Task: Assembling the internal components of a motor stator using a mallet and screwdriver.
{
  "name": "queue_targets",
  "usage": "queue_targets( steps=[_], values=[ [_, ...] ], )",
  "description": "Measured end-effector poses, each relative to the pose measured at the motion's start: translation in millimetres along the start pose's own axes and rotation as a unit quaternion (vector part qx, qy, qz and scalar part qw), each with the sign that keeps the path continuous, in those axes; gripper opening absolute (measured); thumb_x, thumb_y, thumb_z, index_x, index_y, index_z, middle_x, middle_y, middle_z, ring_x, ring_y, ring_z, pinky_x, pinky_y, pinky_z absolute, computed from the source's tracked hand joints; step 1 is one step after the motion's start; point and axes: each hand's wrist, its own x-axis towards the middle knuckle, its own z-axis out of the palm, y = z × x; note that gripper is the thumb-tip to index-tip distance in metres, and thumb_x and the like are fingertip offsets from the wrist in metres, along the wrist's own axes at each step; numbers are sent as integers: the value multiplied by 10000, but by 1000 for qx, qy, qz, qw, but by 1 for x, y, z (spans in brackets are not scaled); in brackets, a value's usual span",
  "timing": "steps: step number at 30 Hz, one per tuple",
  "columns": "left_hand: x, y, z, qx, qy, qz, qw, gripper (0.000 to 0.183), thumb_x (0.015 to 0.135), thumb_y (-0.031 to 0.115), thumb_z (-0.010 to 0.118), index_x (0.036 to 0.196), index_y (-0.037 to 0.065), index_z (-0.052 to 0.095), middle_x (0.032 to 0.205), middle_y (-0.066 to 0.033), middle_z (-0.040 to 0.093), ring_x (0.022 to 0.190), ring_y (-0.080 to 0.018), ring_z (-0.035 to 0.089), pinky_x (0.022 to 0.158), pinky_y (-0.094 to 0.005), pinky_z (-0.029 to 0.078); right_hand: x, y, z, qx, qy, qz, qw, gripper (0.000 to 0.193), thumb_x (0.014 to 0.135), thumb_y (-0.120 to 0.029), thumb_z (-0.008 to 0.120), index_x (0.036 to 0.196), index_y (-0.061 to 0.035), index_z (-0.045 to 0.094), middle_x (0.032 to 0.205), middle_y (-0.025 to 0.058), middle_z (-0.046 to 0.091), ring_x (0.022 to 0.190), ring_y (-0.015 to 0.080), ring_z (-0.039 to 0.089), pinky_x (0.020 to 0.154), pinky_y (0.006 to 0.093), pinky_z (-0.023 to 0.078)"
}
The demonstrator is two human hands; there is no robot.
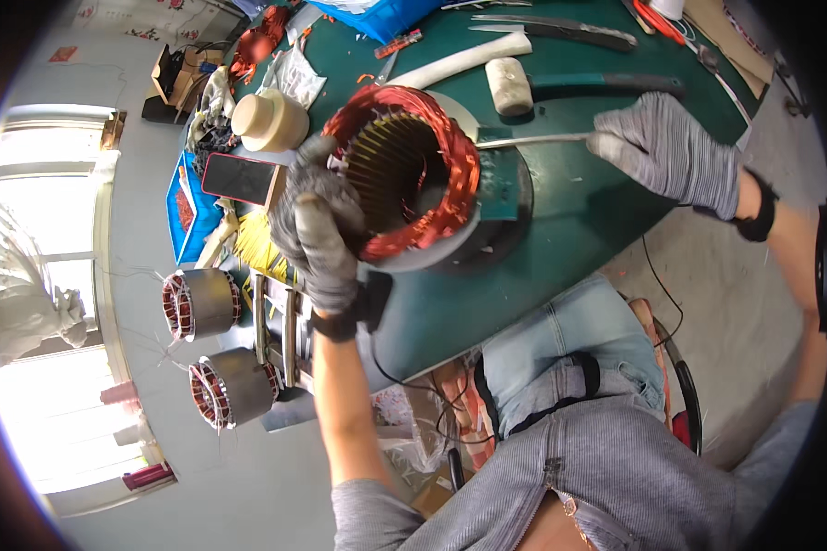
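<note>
our two gloved hands are well apart, with the motor stator [388, 170] between them on the green table [441, 321], its open bore facing up toward us. our left hand [320, 225] rests against the left side of the red coil ring [462, 197]; we cannot tell whether its fingers grip the ring or only press on it. our right hand [666, 151] is closed around the outer end of a slim metal rod [533, 140], whose other end reaches the ring's right edge; whether the tip touches the coils is too blurred to say. to work well here, we would probably brace the stator firmly with the left palm, so that it cannot turn under side pressure, and set the rod low and flat against the coils, easing rather than stabbing, since a hard tip could nick the wire coating. a grip nearer the working end would likely give us finer control. we would also mind our left fingertips across the bore, in case the rod slips. the white-headed mallet [511, 87] lies just beyond the rod, so our right wrist needs room to clear its green handle [606, 83].
</note>
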Motion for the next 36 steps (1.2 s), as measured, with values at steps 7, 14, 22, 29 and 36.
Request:
queue_targets(
  steps=[7,14,22,29,36],
  values=[
    [-6,17,23,-1,94,-3,996,364,940,310,431,832,7,601,743,-53,590,688,-154,547,646,-303,446,-11,15,59,140,175,77,971,253,890,-240,488,736,-46,540,648,159,488,576,310,514,510,356,376],
    [-19,56,90,539,-47,198,817,342,687,288,736,1010,195,676,1012,-90,568,915,-308,564,765,-400,466,-6,22,-30,90,-82,109,987,265,903,-202,455,1029,-16,597,942,137,628,886,285,618,809,331,491],
    [-20,47,112,586,47,198,784,293,664,330,654,953,281,662,1113,-46,520,945,-271,519,757,-442,401,-80,-10,-4,92,196,-19,976,339,894,-148,438,1197,-117,585,942,88,664,743,217,623,719,307,505],
    [-39,57,76,476,-35,138,868,242,648,263,713,889,290,697,1042,-58,567,999,-278,508,942,-469,341,-80,-20,-9,34,147,29,988,313,888,-145,464,1164,-99,602,923,66,651,784,202,621,715,313,492],
    [-38,61,87,443,1,119,889,305,605,215,740,909,226,711,866,-44,535,841,-241,495,804,-425,363,-57,-12,-35,-194,42,39,979,363,870,-170,487,1218,-233,571,680,24,512,564,170,483,543,308,410]
  ],
)
